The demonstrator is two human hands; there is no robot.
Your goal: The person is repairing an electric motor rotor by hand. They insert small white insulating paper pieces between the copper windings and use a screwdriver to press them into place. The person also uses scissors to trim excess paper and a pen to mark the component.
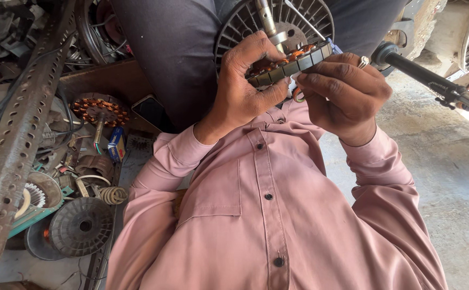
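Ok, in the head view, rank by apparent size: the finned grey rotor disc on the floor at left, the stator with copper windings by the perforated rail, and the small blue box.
1. Finned grey rotor disc, largest.
2. Stator with copper windings, somewhat smaller; it lies farther from the camera, so the gap is unsure.
3. Small blue box, clearly smallest.

stator [291,65] between both hands, above shirt [266,215]; second stator [99,111] left among clutter.

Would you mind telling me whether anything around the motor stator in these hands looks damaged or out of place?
Nothing on the stator itself looks broken; the left hand and right hand hold it edge-on. A second stator lies tilted among loose wires and discs heaped on the left, which looks untidy rather than damaged.
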